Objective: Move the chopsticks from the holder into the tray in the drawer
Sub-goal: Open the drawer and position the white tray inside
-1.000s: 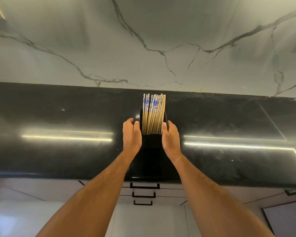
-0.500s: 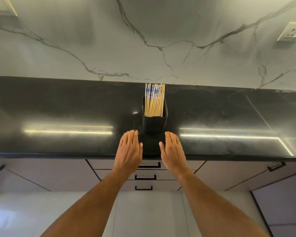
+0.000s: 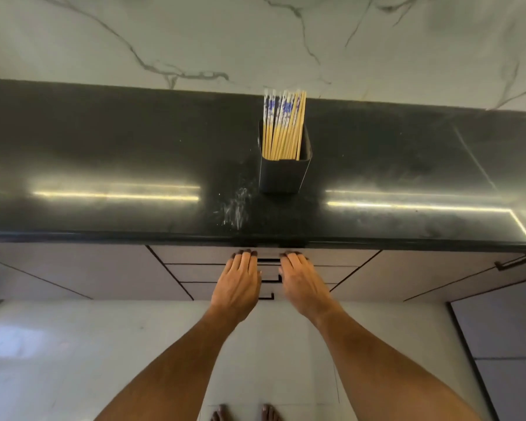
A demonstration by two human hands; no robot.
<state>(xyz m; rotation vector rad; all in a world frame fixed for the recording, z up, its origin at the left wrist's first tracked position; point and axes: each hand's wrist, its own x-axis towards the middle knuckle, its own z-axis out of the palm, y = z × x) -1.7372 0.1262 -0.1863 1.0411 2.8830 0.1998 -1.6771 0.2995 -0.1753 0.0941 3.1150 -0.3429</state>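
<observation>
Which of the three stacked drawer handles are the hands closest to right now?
The top handle, just under the counter edge. Fingertips of the left hand and right hand flank it; the middle handle and bottom handle sit lower.

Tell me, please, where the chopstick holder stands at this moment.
In the head view the black holder stands upright on the dark countertop, slightly right of centre, above the drawers; the chopsticks are inside it.

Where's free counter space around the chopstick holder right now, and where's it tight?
The black countertop is bare both left and right of the holder, out to the frame edges, and in the strip between holder and front edge. Tight spot: below the counter lip, where the left hand and right hand crowd the drawer handles.
</observation>
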